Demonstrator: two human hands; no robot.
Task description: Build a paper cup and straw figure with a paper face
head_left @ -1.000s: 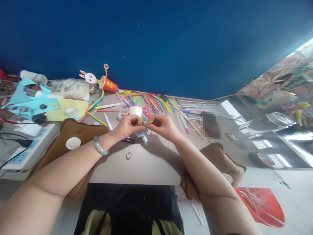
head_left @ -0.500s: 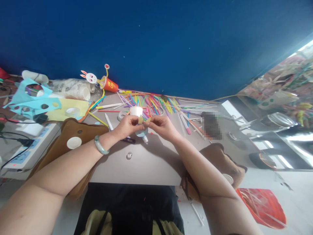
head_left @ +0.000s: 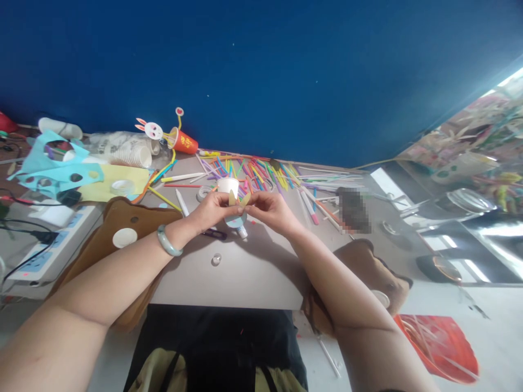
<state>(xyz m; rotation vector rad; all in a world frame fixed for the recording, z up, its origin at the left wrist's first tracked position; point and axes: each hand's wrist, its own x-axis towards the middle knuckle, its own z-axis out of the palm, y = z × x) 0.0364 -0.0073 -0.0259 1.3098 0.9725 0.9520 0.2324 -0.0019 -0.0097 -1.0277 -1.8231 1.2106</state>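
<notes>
Over the middle of the table, my left hand (head_left: 212, 211) and my right hand (head_left: 270, 211) meet with pinched fingers. Two pointed yellow paper pieces, a left one (head_left: 232, 196) and a right one (head_left: 245, 200), stick up like ears between the fingertips. Each hand pinches near the base of one. Below the fingers shows a light blue round piece (head_left: 236, 221), partly covered by them; whether the ears are joined to it I cannot tell. A small white nozzle or cap (head_left: 243, 233) lies just under it. Behind the left fingers stands a white paper cup (head_left: 227, 186).
Colourful sticks (head_left: 261, 171) lie spread along the wall. A tape roll (head_left: 203, 193), a white marker (head_left: 182, 202) and a small clear cap (head_left: 216, 259) are nearby. Brown cushions (head_left: 106, 239) flank the arms. At the back left is an orange cup (head_left: 186, 142) with a rabbit face.
The yellow ear pieces now stand more upright and spread apart between the fingertips. My hands have barely shifted.
</notes>
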